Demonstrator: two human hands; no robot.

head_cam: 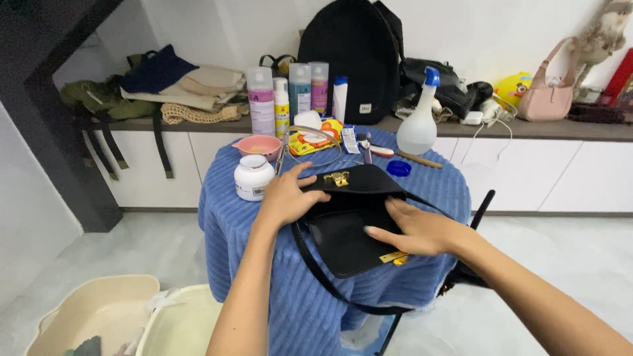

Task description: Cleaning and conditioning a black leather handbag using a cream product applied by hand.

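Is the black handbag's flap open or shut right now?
Open: the black handbag has its flap spread toward the person, under the right hand.
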